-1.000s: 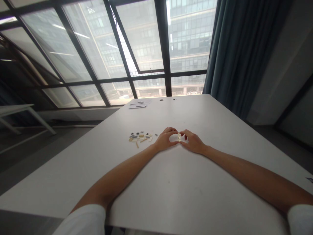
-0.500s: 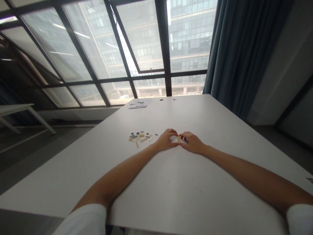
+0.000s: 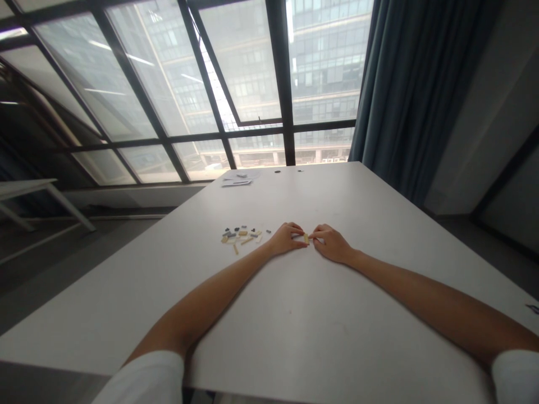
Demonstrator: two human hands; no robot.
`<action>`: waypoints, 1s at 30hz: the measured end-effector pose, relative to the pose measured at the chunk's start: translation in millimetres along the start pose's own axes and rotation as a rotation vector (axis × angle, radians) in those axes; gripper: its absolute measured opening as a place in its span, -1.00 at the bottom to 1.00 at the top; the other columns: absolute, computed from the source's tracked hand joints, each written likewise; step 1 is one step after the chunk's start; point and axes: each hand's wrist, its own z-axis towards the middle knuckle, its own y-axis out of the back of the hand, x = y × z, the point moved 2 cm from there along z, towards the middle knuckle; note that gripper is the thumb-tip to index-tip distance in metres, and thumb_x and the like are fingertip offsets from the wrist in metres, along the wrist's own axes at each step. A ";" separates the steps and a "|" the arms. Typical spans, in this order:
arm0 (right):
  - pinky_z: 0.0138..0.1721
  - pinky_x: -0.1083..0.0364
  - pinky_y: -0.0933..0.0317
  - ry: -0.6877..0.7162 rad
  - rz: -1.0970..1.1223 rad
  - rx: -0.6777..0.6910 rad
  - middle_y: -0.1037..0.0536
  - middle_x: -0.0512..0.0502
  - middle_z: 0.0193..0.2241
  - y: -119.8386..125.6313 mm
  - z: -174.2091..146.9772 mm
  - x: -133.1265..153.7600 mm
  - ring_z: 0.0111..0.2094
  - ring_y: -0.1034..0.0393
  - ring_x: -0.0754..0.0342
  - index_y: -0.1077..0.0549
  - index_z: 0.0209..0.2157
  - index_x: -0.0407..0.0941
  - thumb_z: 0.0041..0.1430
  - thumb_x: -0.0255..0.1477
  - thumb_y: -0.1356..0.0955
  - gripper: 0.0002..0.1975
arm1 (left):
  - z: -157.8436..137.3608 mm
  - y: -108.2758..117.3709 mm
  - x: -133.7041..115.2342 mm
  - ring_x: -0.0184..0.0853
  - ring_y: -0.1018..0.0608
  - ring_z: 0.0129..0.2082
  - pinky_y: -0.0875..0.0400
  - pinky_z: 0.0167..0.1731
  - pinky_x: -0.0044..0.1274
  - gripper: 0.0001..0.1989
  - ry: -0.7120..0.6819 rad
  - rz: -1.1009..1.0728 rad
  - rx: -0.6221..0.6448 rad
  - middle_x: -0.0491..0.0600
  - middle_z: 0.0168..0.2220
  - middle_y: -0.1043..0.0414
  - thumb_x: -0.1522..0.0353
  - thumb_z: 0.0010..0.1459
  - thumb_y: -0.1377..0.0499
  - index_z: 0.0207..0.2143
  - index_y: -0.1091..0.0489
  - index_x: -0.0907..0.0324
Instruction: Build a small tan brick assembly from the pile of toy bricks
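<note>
Drawn closer together since half a second ago, the right hand's (image 3: 331, 245) fingers meet the tan piece (image 3: 306, 239) (whether they grip cannot be told); the left hand (image 3: 287, 239) pinches it over the tabletop (image 3: 269, 314), covering its ends.

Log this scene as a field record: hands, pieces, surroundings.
left hand: holds small tan building piece between thumb and fingers
right hand: fingertips at the piece's right side; contact unclear
loose building pieces: tan, gray, black; left of both hands
surface: white table
far end: papers
beyond: tilted-open window; blue curtain at right
</note>
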 end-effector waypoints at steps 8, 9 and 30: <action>-0.12 0.07 -0.26 0.010 -0.005 0.051 -0.55 -0.10 -0.29 0.5 0.3 1.2 -0.20 -0.39 0.03 -0.64 -0.24 -0.05 0.17 -0.55 -0.33 -0.76 | 0.3 1.6 -1.4 -0.18 -0.55 -0.13 -0.43 -0.04 -0.40 -0.51 0.006 0.003 0.002 0.10 -0.12 -0.54 0.07 -0.10 -0.42 -0.15 -0.61 0.14; -0.11 0.07 -0.26 0.008 -0.004 0.052 -0.55 -0.10 -0.29 0.7 0.4 1.2 -0.19 -0.39 0.03 -0.64 -0.24 -0.05 0.18 -0.55 -0.33 -0.75 | 0.0 1.6 -1.5 -0.18 -0.55 -0.13 -0.44 -0.05 -0.39 -0.51 0.008 -0.002 -0.006 0.10 -0.12 -0.54 0.07 -0.10 -0.42 -0.15 -0.61 0.15; -0.10 0.08 -0.23 -0.054 -0.050 0.055 -0.55 -0.10 -0.26 0.4 0.9 0.5 -0.18 -0.38 0.04 -0.63 -0.23 -0.07 0.20 -0.54 -0.32 -0.76 | -0.9 1.4 -1.2 -0.21 -0.56 -0.14 -0.46 -0.06 -0.40 -0.55 0.010 -0.026 -0.001 0.09 -0.12 -0.53 0.13 -0.06 -0.41 -0.14 -0.60 0.17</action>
